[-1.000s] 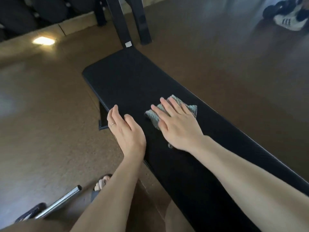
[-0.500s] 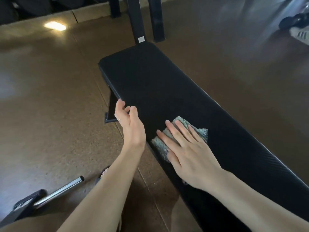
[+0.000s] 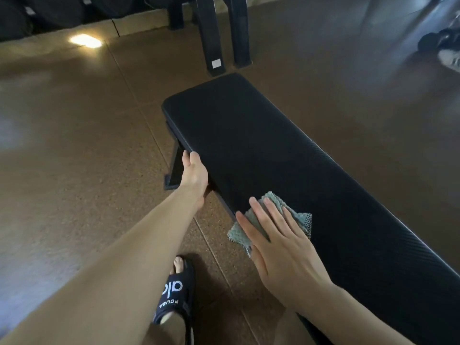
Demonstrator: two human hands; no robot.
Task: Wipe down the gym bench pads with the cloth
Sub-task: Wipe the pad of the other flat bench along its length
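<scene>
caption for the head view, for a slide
Right hand presses cloth on bench pad; left hand grips its edge.

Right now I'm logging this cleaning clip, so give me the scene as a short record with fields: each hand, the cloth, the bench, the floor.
left hand: grips the near side edge of the bench pad, fingers hidden under it
right hand: flat, fingers straight, pressing the cloth onto the pad
cloth: grey-green, partly overhanging the pad's near edge
bench: black flat pad, dark leg below
floor: brown; foot in a black slide sandal beside the bench
</scene>
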